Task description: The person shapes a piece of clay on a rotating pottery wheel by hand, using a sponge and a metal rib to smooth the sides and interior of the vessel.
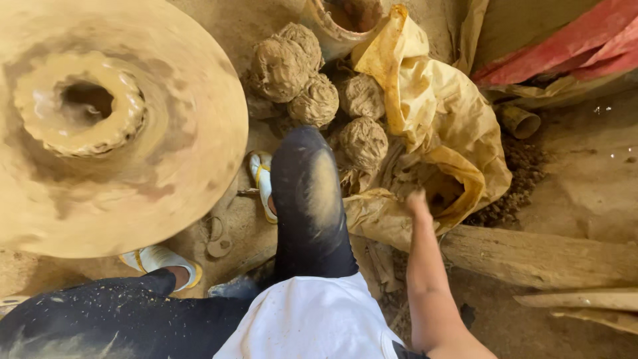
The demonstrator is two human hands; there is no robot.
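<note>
Clay balls crowd beside the yellow sack; right hand reaches in, grip blurred, unclear.

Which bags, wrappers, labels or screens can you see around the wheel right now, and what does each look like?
Yellow plastic bag: right of the clay balls, crumpled, mouth open; the right hand reaches at its opening.
Red sheet: top right corner, folded, over a tan sack edge.
No labels, signs or screens in view.

Dirt floor carries clay balls, a yellow sack — and a wooden log.
</note>
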